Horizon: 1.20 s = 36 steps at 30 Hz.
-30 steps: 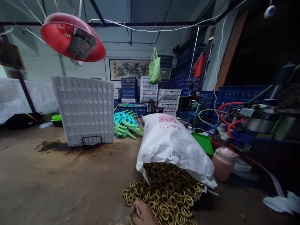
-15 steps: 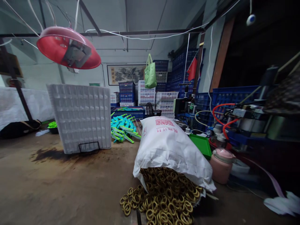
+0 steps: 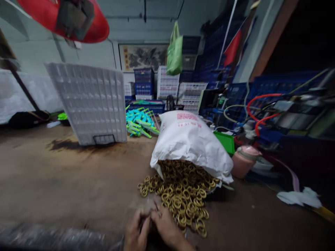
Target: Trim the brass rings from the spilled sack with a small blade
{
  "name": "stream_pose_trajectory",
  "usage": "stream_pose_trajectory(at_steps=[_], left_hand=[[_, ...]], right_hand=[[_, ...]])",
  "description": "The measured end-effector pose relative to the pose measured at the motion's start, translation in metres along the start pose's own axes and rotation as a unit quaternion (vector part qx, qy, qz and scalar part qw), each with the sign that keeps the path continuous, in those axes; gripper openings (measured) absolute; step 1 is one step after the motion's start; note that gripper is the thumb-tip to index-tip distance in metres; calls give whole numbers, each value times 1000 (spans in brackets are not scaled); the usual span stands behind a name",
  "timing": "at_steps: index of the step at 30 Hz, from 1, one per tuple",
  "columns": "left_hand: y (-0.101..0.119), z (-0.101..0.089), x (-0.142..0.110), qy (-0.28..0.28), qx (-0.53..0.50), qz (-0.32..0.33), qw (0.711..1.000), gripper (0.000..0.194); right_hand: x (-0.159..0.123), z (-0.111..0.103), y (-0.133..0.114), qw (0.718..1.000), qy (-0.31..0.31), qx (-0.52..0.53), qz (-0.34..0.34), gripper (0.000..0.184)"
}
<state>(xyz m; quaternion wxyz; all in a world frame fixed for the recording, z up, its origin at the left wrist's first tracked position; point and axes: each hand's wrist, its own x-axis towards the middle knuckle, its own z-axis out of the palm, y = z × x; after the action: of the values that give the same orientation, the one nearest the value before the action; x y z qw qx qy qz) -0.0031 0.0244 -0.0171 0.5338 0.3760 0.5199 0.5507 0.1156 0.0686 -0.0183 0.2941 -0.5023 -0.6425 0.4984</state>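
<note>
At the bottom middle of the head view, my left hand (image 3: 138, 228) and my right hand (image 3: 165, 223) are close together with curled fingers. Both are slightly blurred. A thin dark thing shows at the right fingertips, too small and smeared to name; whatever the left fingers hold is hidden. Just right of and beyond my hands lies a heap of brass-coloured rings (image 3: 183, 198). They spill onto the brown tabletop (image 3: 104, 184) from the open mouth of a white woven sack (image 3: 188, 139) lying on its side.
A white compartmented plastic panel (image 3: 91, 104) stands upright in a black wire stand (image 3: 104, 140). Behind are turquoise and green plastic parts (image 3: 141, 122). To the right are a green tray (image 3: 225, 142), a pink jar (image 3: 244, 162) and a machine with red hoses (image 3: 261, 104). A red lamp (image 3: 102, 26) hangs overhead.
Both my hands have come into view at the bottom, beside the rings. The view has tipped downward, so the sack, panel and lamp appear higher.
</note>
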Motion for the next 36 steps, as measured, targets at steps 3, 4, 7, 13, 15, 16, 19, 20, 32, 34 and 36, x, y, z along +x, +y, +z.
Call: stream_pose_trajectory(at_steps=[3, 4, 7, 13, 15, 16, 19, 20, 32, 34, 36], left_hand=[[3, 2, -3, -3, 59, 46, 997, 21], [4, 2, -5, -9, 61, 48, 997, 21], [9, 2, -10, -56, 40, 1, 998, 23], [15, -1, -18, -85, -24, -84, 993, 29], [15, -1, -19, -90, -56, -102, 989, 29], [16, -1, -19, -91, -74, -108, 987, 29], [16, -1, -21, -85, -111, -111, 984, 29], [17, -1, -22, -78, -117, -112, 984, 29], [5, -4, -21, -43, -95, -48, 993, 29], [3, -4, -20, -44, -84, -36, 995, 28], [2, -4, -20, -45, -75, -22, 996, 28]], right_hand=[[-4, -3, -9, 1000, -22, 22, 3, 28], [-5, -4, -11, 1000, -21, 14, 0, 28], [-8, -6, -15, 1000, -20, -9, -10, 30], [-14, -3, -20, 999, -53, 10, -6, 34], [-13, -2, -20, 997, -70, 32, 6, 36], [-13, -1, -19, 996, -74, 43, 13, 37], [-13, -2, -16, 998, -50, 35, 19, 37], [-13, -3, -15, 999, -32, 10, 9, 35], [-23, 1, -3, 933, -44, -334, -128, 26], [-22, 1, -3, 929, -47, -345, -129, 26], [-22, 1, -2, 925, -47, -353, -129, 26]])
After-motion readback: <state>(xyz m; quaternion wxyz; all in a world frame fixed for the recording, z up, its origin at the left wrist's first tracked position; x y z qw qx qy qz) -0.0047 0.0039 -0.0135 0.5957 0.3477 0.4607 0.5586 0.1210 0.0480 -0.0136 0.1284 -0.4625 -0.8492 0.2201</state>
